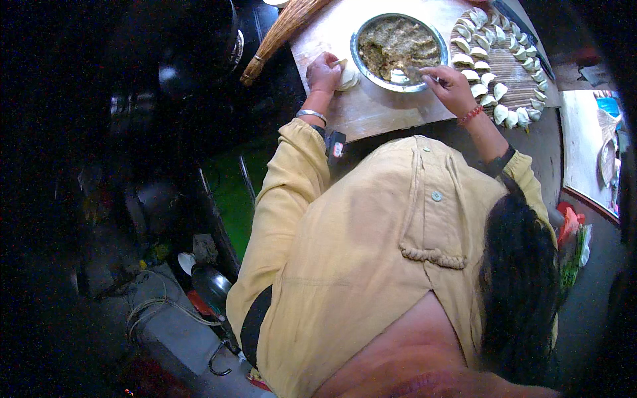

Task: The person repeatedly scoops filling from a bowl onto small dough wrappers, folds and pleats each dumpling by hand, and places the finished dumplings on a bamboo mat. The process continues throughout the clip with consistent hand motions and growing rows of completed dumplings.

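Note:
My left hand (323, 73) is at the left of the floured board (371, 117), its fingers closed on a dough wrapper (341, 63) beside a pile of pale wrappers (350, 79). My right hand (450, 89) grips a utensil (429, 74) whose far end is in the filling at the bowl's lower right; its exact kind is unclear. A metal bowl (355, 49) of minced filling (395, 40) stands between the hands. To the right lies a ridged round tray (512, 74), with folded dumplings (479, 90) around its edge and in rows at its left.
A straw whisk broom (278, 40) lies across the board's upper left corner. Dark surroundings fill the left side. Below left are a coiled cable (149, 311) and a dark pan (211, 281). A red bag with green stalks (572, 248) stands at right.

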{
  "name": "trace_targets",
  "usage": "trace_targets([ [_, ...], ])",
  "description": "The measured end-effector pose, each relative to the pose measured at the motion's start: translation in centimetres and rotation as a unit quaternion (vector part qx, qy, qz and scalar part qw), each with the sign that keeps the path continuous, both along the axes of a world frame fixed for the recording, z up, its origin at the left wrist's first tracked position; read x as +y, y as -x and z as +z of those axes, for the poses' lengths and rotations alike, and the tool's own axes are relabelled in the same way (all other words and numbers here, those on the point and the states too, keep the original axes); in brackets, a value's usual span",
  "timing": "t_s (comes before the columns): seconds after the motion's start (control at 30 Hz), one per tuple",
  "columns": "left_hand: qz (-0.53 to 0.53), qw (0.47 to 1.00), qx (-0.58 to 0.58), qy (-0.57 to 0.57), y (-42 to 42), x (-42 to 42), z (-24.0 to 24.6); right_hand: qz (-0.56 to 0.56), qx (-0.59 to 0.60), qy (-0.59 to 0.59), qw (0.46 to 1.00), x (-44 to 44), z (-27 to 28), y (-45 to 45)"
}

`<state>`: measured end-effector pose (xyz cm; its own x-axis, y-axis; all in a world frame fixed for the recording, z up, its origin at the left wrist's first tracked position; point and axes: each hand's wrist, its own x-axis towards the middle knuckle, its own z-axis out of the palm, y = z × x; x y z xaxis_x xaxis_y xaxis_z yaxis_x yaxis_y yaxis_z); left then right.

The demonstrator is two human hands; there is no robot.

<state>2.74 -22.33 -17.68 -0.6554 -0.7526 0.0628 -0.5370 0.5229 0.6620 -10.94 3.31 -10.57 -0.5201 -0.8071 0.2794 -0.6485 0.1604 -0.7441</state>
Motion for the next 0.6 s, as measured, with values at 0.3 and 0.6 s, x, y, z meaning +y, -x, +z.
trace_targets([
  [0.3,-0.002,0.898,0.359,-0.254,-4.4,1.2,1.6,-0.014,0.084,0.024,0.996,-0.8,0.8,-0.1],
  [0.6,0.02,0.599,0.464,-0.652,-7.9,2.9,5.5,0.026,0.129,-0.052,0.99,-3.7,-1.4,-1.0],
])
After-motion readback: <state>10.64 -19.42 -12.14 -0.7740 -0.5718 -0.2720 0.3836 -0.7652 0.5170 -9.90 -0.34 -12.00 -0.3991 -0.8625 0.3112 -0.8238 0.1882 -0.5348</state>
